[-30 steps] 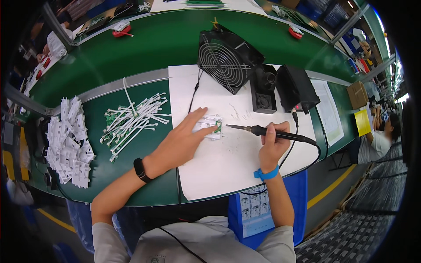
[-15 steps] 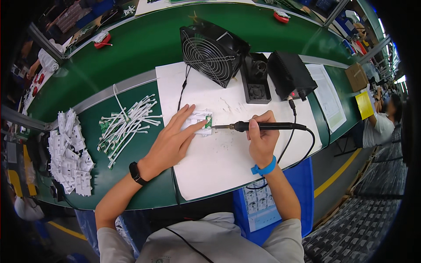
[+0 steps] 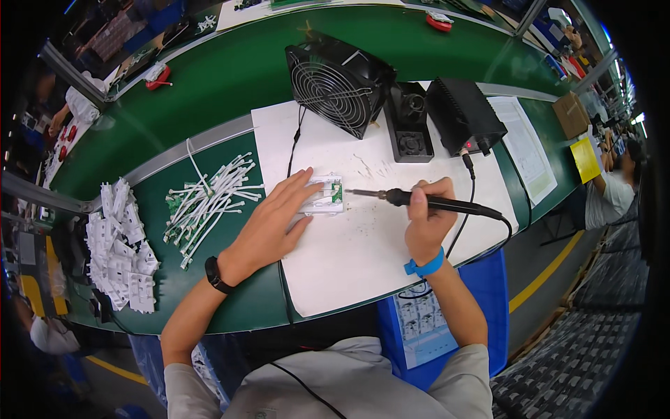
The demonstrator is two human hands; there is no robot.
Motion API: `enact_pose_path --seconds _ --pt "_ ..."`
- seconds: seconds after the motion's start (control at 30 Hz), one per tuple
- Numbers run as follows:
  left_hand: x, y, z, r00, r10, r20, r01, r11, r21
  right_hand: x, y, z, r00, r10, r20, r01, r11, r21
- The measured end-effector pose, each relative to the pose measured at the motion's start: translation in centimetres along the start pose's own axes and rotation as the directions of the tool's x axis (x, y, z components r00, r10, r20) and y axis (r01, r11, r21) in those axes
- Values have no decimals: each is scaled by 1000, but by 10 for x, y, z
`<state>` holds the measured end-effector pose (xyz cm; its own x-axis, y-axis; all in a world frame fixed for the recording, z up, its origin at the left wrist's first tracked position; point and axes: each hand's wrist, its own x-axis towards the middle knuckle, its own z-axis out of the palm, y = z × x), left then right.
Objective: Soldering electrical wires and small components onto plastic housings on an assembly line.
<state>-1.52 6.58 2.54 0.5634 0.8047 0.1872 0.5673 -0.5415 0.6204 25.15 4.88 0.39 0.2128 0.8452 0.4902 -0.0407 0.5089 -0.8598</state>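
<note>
My left hand lies flat on the white sheet, fingers spread, pressing on a small white plastic part with a green circuit board at its right end. My right hand grips a black soldering iron like a pen. Its metal tip points left and sits at the green board's edge. The iron's black cable runs off to the right and loops back toward the black power station.
A black fan and an iron stand sit behind the white sheet. A heap of white wired boards and a pile of white plastic parts lie left on the green bench. Another person sits at far right.
The view has shifted slightly. Both hands stay on the part and the iron, with the tip held at the green board.
</note>
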Motion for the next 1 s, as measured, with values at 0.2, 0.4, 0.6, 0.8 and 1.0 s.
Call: enact_pose_path --seconds 0.2,0.4,0.6,0.8,1.0 --pt "11 11 15 985 -3 -172 19 996 93 8 -2 0 979 -106 -174 75 981 -180" --pt "30 30 52 956 17 -292 57 968 245 11 -2 3 976 -70 -206 44 991 -126" --pt "20 38 58 965 29 -260 45 960 276 4 3 -6 993 -21 -116 1 985 -171" --pt "18 35 63 961 34 -275 48 957 285 2 8 -7 999 33 -28 -39 961 -275" --pt "16 35 69 955 50 -292 56 937 344 6 2 0 994 107 2 -103 958 -266"
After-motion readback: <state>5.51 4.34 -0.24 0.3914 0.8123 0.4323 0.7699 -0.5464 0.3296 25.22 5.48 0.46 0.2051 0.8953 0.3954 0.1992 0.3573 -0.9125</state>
